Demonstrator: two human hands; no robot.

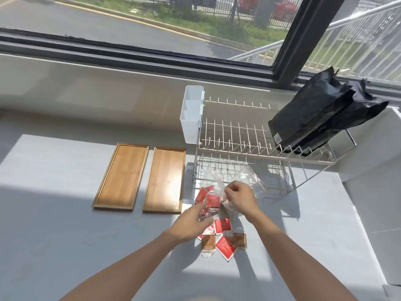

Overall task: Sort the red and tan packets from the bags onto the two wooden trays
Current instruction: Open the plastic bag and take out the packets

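Note:
Two wooden trays lie side by side on the grey counter, the left tray [121,177] and the right tray [165,180], both bare. To their right, my right hand [238,197] pinches a clear plastic bag [213,181] that holds several red packets [213,200]. My left hand [191,222] reaches in from below, its fingers at the bag's lower edge, touching packets. Loose red packets [225,246] and tan packets [208,242] lie scattered on the counter just below the hands. A second clear bag [251,179] lies crumpled behind my right hand.
A white wire dish rack [243,146] stands behind the bags, with a white cutlery holder [192,114] on its left end and two black bags [325,114] leaning in its right end. A window sill runs along the back. A wall ledge bounds the right side.

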